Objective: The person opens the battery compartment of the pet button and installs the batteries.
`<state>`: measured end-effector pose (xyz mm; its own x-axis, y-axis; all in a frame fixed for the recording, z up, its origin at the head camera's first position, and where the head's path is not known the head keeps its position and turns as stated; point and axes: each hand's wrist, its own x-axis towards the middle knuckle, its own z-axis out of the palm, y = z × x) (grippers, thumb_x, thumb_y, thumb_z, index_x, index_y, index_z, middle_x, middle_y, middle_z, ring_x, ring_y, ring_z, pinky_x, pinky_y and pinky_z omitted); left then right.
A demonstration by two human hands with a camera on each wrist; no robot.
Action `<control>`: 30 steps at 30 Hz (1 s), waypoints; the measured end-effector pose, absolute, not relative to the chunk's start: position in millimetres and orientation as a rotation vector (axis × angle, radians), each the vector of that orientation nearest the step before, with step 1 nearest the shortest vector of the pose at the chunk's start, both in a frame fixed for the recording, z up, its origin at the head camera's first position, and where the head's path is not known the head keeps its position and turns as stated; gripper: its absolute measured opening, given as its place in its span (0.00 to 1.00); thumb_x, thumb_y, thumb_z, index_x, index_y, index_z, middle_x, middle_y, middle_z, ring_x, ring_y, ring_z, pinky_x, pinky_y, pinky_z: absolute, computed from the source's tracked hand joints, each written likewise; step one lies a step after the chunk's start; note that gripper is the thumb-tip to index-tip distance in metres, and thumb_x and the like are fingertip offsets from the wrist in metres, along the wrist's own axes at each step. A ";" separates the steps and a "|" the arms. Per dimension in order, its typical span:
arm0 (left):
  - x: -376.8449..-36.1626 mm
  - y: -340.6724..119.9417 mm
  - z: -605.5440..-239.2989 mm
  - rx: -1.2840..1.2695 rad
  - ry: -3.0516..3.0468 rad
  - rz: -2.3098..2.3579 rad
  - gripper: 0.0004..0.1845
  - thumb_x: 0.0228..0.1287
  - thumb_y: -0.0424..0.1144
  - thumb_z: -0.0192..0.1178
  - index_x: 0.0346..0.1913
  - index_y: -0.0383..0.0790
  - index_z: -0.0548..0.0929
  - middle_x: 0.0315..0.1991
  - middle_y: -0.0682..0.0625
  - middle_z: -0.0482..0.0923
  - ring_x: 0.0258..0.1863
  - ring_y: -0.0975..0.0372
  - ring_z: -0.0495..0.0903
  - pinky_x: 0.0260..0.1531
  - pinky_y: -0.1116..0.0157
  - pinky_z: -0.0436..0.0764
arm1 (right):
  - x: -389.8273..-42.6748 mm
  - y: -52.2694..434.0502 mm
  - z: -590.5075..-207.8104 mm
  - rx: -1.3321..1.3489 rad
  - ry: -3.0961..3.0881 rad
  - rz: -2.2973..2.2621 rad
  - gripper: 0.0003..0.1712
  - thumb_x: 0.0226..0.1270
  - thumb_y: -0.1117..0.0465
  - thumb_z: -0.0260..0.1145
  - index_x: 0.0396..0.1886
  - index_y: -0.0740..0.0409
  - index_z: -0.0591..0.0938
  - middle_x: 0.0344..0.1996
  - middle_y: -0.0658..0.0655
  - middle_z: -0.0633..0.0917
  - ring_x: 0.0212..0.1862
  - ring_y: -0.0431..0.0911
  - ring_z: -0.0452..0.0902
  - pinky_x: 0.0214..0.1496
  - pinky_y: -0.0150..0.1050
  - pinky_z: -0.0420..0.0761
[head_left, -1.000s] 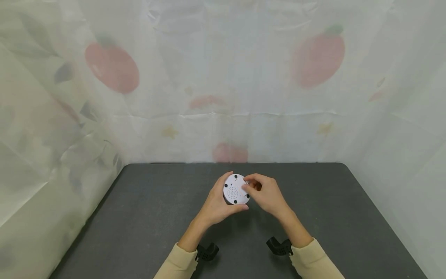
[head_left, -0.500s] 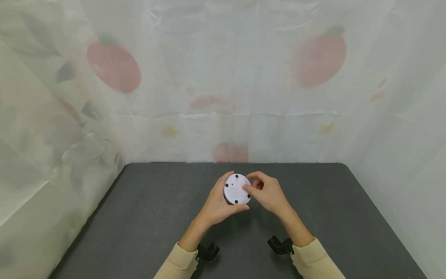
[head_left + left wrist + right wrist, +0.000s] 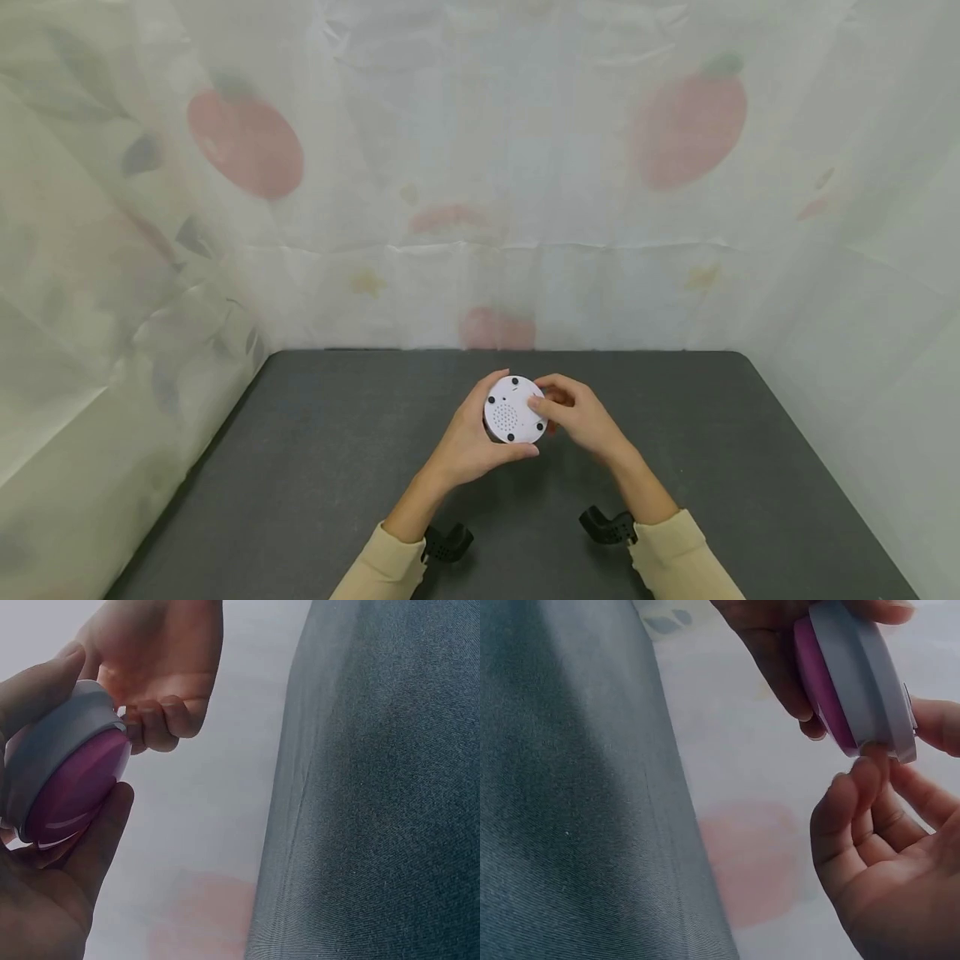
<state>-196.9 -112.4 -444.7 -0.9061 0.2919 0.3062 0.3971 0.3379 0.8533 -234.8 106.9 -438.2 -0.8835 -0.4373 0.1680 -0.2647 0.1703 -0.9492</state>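
A round buzzer button (image 3: 504, 414) is held up over the table, its white underside with speaker holes and black feet facing the head camera. Its other side is a pinkish-purple dome (image 3: 82, 780), seen in the left wrist view. My left hand (image 3: 467, 437) grips it around the left side, thumb along the lower rim and fingers around the top. From the right, my right hand (image 3: 581, 414) pinches its edge: the thumb (image 3: 939, 724) lies on the underside and curled fingertips (image 3: 866, 776) sit at the rim. Part of the underside is hidden beneath that thumb.
The dark grey table (image 3: 337, 450) spreads under both hands. Pale curtains with faded fruit prints (image 3: 495, 167) hang behind it and at both sides. Black wrist mounts (image 3: 447, 543) stick out below the cream sleeves (image 3: 386, 562).
The buzzer button has shifted slightly right in the head view, with both hands still on it. My right hand has moved a little right, its thumb sliding along with the underside.
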 end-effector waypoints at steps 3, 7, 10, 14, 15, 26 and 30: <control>-196.8 -112.1 -445.3 -0.651 -2.488 -1.623 0.56 0.47 0.49 0.83 0.78 0.58 0.60 0.64 0.52 0.70 0.54 0.60 0.75 0.49 0.56 0.77 | -234.7 106.3 -440.6 -0.680 2.268 -1.851 0.19 0.75 0.58 0.65 0.59 0.63 0.79 0.31 0.57 0.83 0.28 0.53 0.78 0.36 0.53 0.82; -197.6 -112.4 -446.5 -0.665 -2.484 -1.616 0.56 0.47 0.48 0.83 0.78 0.58 0.59 0.64 0.52 0.70 0.53 0.60 0.75 0.48 0.56 0.77 | -233.7 105.0 -442.6 -0.683 2.254 -1.894 0.18 0.74 0.60 0.66 0.58 0.64 0.79 0.28 0.55 0.81 0.26 0.55 0.76 0.34 0.49 0.81; -197.8 -112.7 -446.7 -0.677 -2.488 -1.622 0.56 0.47 0.49 0.83 0.78 0.59 0.59 0.64 0.52 0.70 0.53 0.59 0.75 0.48 0.57 0.77 | -232.7 104.3 -443.1 -0.687 2.243 -1.914 0.17 0.74 0.61 0.66 0.57 0.66 0.79 0.26 0.54 0.80 0.25 0.56 0.75 0.32 0.47 0.80; -198.0 -113.1 -446.0 -0.688 -2.503 -1.644 0.56 0.48 0.49 0.82 0.78 0.62 0.58 0.64 0.54 0.70 0.53 0.60 0.76 0.48 0.58 0.78 | -231.4 105.3 -440.4 -0.674 2.248 -1.914 0.16 0.73 0.61 0.67 0.55 0.65 0.79 0.27 0.56 0.81 0.25 0.58 0.75 0.31 0.46 0.80; -198.2 -113.2 -445.9 -0.695 -2.504 -1.648 0.56 0.48 0.49 0.82 0.78 0.63 0.58 0.64 0.54 0.70 0.52 0.60 0.76 0.47 0.58 0.78 | -231.0 105.9 -439.2 -0.671 2.250 -1.907 0.16 0.73 0.61 0.67 0.55 0.64 0.80 0.28 0.56 0.81 0.26 0.60 0.75 0.32 0.46 0.80; -198.5 -115.6 -443.5 -0.859 -2.492 -1.691 0.53 0.53 0.46 0.80 0.77 0.65 0.57 0.61 0.54 0.71 0.50 0.59 0.77 0.45 0.60 0.80 | -230.0 114.7 -431.3 -0.687 2.204 -1.743 0.19 0.75 0.55 0.65 0.55 0.64 0.82 0.43 0.60 0.85 0.38 0.51 0.81 0.43 0.55 0.82; -198.6 -116.4 -444.3 -0.905 -2.504 -1.709 0.54 0.52 0.44 0.80 0.77 0.66 0.57 0.62 0.55 0.71 0.51 0.59 0.77 0.45 0.60 0.80 | -229.6 116.7 -431.7 -0.683 2.189 -1.711 0.19 0.73 0.55 0.66 0.54 0.65 0.82 0.41 0.59 0.85 0.38 0.51 0.82 0.44 0.53 0.82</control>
